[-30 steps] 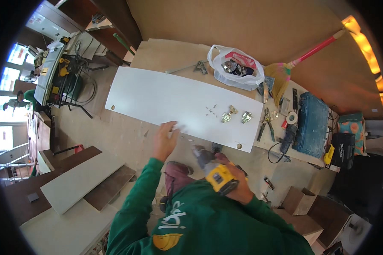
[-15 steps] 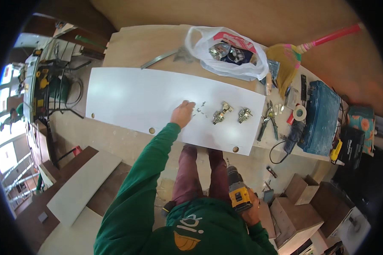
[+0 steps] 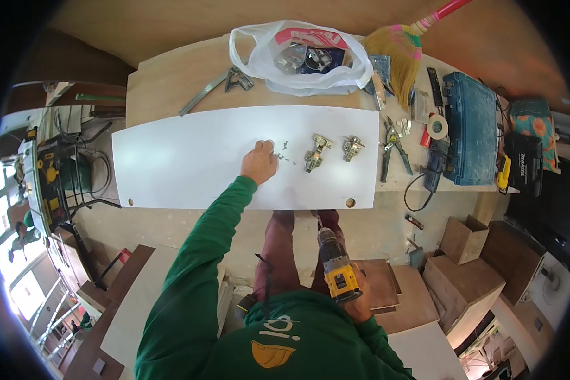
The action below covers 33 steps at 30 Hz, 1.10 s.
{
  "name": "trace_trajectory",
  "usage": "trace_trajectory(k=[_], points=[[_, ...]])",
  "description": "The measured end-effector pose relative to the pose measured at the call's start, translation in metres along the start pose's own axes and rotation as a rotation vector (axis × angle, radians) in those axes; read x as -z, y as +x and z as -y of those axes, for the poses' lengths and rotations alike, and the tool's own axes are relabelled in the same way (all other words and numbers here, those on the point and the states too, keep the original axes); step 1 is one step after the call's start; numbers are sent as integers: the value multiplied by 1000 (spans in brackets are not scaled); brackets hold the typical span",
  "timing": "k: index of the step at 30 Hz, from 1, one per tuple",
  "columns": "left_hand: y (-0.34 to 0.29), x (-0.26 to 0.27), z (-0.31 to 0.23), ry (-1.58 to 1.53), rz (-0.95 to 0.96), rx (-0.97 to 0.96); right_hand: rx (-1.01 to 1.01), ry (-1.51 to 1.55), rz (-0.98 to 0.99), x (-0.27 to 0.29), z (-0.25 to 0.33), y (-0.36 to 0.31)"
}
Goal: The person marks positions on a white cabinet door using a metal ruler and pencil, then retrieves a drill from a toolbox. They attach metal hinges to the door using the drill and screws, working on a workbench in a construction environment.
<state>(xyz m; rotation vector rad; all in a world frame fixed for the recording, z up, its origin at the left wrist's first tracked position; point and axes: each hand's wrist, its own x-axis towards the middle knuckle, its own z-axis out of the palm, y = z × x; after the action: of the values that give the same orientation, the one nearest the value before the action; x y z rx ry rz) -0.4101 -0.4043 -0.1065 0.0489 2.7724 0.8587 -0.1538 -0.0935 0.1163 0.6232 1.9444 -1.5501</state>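
Note:
A white panel (image 3: 171, 152) lies on the workbench, with round holes along its near edge. My left hand (image 3: 259, 163) is on the panel just left of several small screws (image 3: 285, 145). Its fingers are bent and drawn together; whatever may be between them is hidden. To the right of the screws are two metal cabinet hinges, a larger one (image 3: 316, 152) and a smaller one (image 3: 353, 148). Low in front of my body, my right hand (image 3: 359, 305) grips a yellow and black cordless drill (image 3: 339, 269), its bit pointing toward the panel's near edge.
Behind the panel sit a combination square (image 3: 206, 90) and a white plastic bag (image 3: 259, 60) holding packets. At right are snips (image 3: 394, 149), a tape roll (image 3: 437, 126), a corded power tool (image 3: 434, 164), a blue case (image 3: 472, 130) and a broom (image 3: 396, 54). Wooden boxes (image 3: 465, 278) stand below.
The view has shifted, so the panel looks more level and the combination square shows more clearly. My left hand stays beside the screws. The drill, still in my right hand, appears slightly farther forward.

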Motion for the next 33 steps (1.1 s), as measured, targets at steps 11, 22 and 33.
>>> trace_trajectory(k=[11, 22, 33], points=[[-23, -31, -12, -311, -315, 226, 302, -248, 164, 76, 9, 26], [-160, -136, -236, -1781, -38, 975, 259, -371, 169, 180, -3, 54], [-173, -148, -272, -1934, 40, 1018, 309, -344, 221, 194, -51, 47]])
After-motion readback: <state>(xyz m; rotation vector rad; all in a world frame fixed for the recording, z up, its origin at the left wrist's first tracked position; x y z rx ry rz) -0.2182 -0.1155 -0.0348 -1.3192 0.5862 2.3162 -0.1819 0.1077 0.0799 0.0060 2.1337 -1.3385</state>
